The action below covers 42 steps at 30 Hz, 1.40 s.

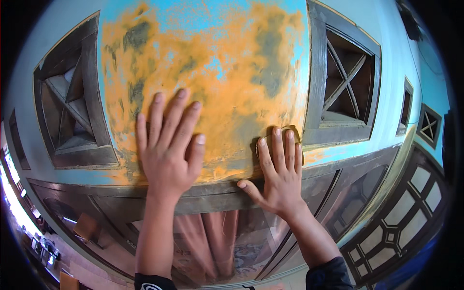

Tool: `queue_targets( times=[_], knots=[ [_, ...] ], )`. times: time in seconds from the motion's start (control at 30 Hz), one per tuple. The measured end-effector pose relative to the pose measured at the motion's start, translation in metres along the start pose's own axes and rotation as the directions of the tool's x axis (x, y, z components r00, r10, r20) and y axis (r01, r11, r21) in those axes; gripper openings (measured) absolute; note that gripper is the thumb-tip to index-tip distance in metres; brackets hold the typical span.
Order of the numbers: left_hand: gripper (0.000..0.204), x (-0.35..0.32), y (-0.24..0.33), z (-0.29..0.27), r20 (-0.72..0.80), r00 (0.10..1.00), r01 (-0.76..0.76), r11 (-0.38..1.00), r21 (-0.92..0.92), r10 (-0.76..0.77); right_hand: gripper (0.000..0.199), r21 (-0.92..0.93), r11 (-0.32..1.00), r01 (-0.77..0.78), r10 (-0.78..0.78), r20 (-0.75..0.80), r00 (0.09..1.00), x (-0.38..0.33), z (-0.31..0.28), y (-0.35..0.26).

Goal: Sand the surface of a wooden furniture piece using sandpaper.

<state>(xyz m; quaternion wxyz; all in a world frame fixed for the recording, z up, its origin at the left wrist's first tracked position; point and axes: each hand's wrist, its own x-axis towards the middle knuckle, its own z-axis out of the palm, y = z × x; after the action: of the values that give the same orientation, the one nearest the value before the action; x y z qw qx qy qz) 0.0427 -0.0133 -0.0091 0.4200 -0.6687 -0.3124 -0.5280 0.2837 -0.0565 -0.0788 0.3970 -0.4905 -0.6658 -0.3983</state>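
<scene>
My left hand [169, 154] lies with its fingers spread against the wall panel [222, 106], where orange, blue and grey-brown patches of paint and filler show. Nothing is in it. To its right, my right hand [280, 174] presses a thin brown sheet of sandpaper [292, 129] flat on the panel's lower right corner. The sheet's edges stick out around the fingertips, and its middle is hidden beneath them. The right thumb is stretched out over the dark wooden frame [217, 192] below the panel.
Wooden vents with crossed bars flank the panel, one left [67, 104] and one right [349, 79]. Under the frame is glazing with a pink curtain [208, 241] behind it. A paned wooden door [401, 217] stands at right. Brown furniture [86, 226] shows at lower left.
</scene>
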Motion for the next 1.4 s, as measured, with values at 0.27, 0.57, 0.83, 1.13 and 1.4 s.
queue_targets(
  times=[0.27, 0.57, 0.83, 1.13, 1.4],
  knots=[
    [0.046, -0.009, -0.011, -0.006, -0.009, 0.998, 0.063, 0.997, 0.044, -0.062, 0.091, 0.002, 0.999, 0.039, -0.039, -0.108, 0.993, 0.07, -0.02, -0.007],
    [0.045, -0.012, -0.018, -0.011, -0.025, 0.997, 0.067, 0.997, 0.029, -0.066, 0.085, -0.068, 0.994, 0.089, -0.101, -0.194, 0.976, 0.096, -0.024, 0.016],
    [0.045, -0.013, -0.016, -0.005, 0.015, 0.998, 0.056, 0.998, 0.018, -0.056, 0.078, -0.005, 0.93, 0.367, -0.367, -0.009, 0.93, 0.057, -0.006, -0.013],
    [0.046, -0.029, -0.036, -0.017, 0.076, 0.995, 0.063, 0.996, 0.064, -0.068, 0.074, 0.079, 0.884, 0.461, -0.466, 0.08, 0.881, 0.055, -0.001, -0.031],
    [0.046, -0.034, -0.043, -0.018, 0.089, 0.994, 0.058, 0.997, 0.057, -0.062, 0.075, 0.169, 0.887, 0.43, -0.45, 0.105, 0.887, 0.061, 0.005, -0.051]
  ],
)
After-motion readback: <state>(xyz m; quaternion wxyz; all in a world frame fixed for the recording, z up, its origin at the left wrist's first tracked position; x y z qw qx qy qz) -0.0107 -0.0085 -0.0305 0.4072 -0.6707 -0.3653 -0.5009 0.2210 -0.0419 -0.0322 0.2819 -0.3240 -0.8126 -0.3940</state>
